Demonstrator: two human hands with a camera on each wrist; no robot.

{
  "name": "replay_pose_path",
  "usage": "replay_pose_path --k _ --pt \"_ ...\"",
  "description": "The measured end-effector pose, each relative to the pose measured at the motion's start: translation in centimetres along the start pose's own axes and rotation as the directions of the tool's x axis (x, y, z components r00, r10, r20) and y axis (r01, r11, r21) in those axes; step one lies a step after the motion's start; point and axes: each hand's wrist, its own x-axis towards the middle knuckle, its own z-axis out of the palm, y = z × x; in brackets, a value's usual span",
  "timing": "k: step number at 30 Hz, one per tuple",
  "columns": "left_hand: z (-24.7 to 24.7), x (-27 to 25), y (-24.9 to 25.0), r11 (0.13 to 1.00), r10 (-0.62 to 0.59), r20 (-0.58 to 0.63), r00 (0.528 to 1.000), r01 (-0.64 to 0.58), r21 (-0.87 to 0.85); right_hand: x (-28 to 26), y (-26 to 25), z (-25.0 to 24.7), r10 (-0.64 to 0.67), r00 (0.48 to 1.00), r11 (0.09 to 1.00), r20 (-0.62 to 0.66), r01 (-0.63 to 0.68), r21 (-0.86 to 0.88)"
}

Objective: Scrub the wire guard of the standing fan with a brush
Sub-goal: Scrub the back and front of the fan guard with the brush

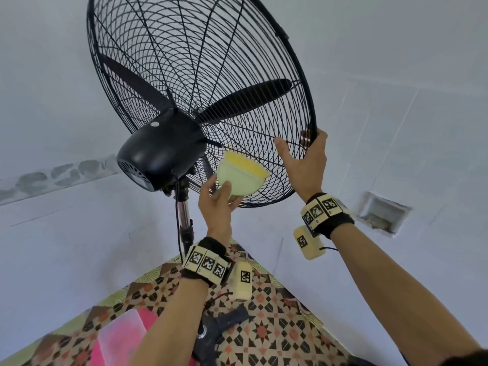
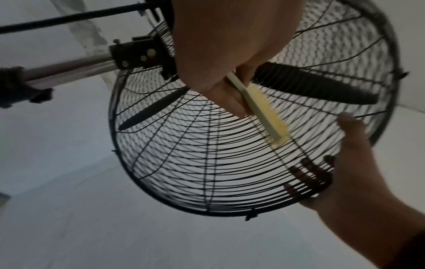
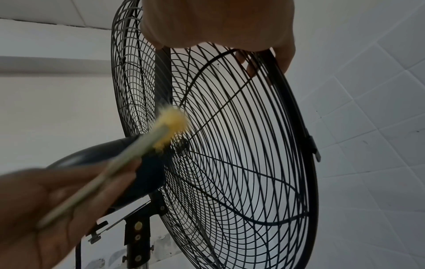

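Observation:
A black standing fan with a round wire guard fills the upper head view; its motor housing faces me. My left hand grips a pale green brush with yellow bristles that press against the rear guard just right of the motor. In the left wrist view the brush lies along the guard wires. My right hand holds the guard's lower right rim, fingers curled round the edge. The right wrist view shows the brush blurred beside the guard.
The fan's chrome pole and black cable drop to a patterned floor. A pink and clear plastic container and a dark tool lie below. White walls surround the fan; a recessed wall box sits at right.

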Motion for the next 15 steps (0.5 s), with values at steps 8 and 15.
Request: replay_pose_path --k 8,15 --pt "-0.2 -0.3 -1.8 0.995 -0.101 -0.089 0.991 0.103 0.009 0.0 0.4 -0.2 0.006 1.0 1.0 -0.014 -0.006 -0.017" --pt "0.7 0.3 -0.4 1.0 0.018 0.008 1.0 -0.018 -0.004 0.1 0.6 0.4 -0.011 0.999 1.0 -0.052 0.01 -0.021"
